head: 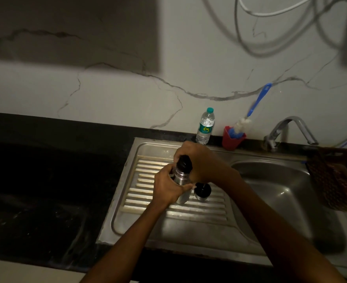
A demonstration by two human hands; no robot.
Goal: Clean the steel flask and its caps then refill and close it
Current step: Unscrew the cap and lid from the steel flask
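**Desk:** Item one, the flask. Where is it and who has it?

**Operator:** Steel flask (181, 181): upright on the ribbed draining board (189, 209) of the sink unit, left of the basin (281, 193). I log my left hand (168, 186) wrapped round its body, fingers curled, holding it steady. My right hand (197, 160) is curled over the black inner cap (184, 161) at the neck, gripping it from above.

**Desk:** On or off, that cap?

**Operator:** Seated on the neck. Whether I am tightening or loosening it, I cannot tell from this view.

**Desk:** Item two, the other cap.

**Operator:** Outer steel cap (203, 190): standing on the draining board just beside the flask, to its right, dark hollow upward. Not fitted.

**Desk:** Supplies?

**Operator:** Plastic water bottle (205, 127), teal lid on, against the wall. Red cup (232, 138) beside it, holding a blue-handled bottle brush (250, 115). Tap (291, 129) behind the basin, no water visibly running.

**Desk:** Progress, then?

**Operator:** My judgement only: either the inner cap is coming off and all cleaning is ahead, or it is going on after refill. Brush parked, bottle capped; both readings fit. Certainly left: outer cap onto the flask.
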